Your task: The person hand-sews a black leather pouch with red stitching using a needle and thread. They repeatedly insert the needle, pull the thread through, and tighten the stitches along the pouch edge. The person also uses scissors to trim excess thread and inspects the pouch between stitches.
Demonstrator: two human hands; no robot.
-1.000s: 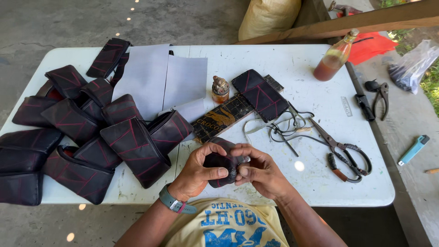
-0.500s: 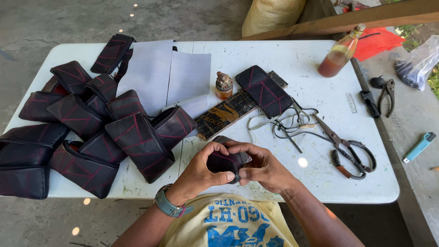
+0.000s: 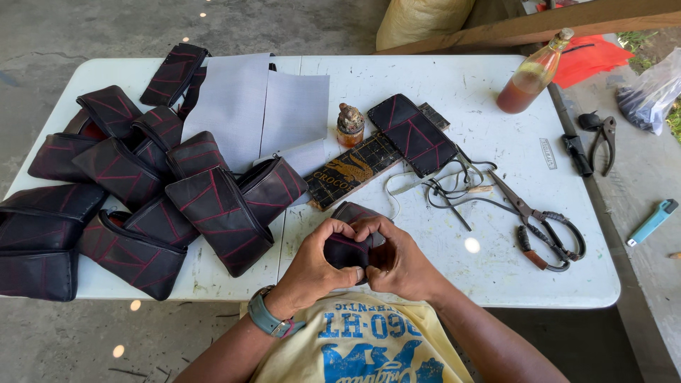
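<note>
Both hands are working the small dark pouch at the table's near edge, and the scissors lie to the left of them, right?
Not quite. The head view shows the scissors to the right of the hands, not the left. Both the left hand and right hand do grip the small dark pouch.

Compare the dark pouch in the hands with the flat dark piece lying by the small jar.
The pouch is gripped and folded between the left hand and right hand, near the table edge; the flat piece lies untouched and spread out beside the jar. Both are dark with red stitch lines.

On my table (image 3: 496, 269): one pair of scissors (image 3: 543, 227), one bottle (image 3: 530, 71), one small jar (image 3: 350, 124), two grey sheets (image 3: 262, 106).
</note>
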